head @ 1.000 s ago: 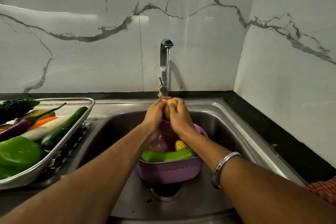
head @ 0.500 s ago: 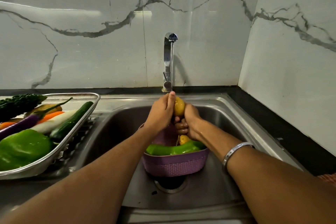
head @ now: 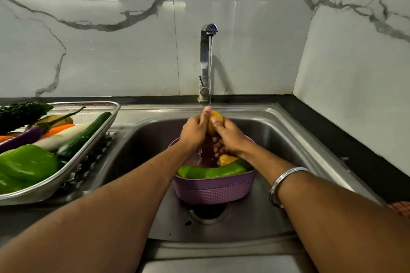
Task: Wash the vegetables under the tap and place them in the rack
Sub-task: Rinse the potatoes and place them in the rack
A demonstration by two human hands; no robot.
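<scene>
Now two hands, left hand (head: 194, 129) and right hand (head: 228, 136), fingers clasping one potato (head: 215, 118).

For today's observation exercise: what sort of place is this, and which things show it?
Most likely a home kitchen: a steel sink with a running tap, marble-look wall tiles, and a metal rack of vegetables beside it.

purple woven-look basket (head: 214, 190), yellow potato (head: 215, 120), bright green pepper (head: 26, 165) lower left, white marble wall (head: 111, 51) with grey veins
</scene>
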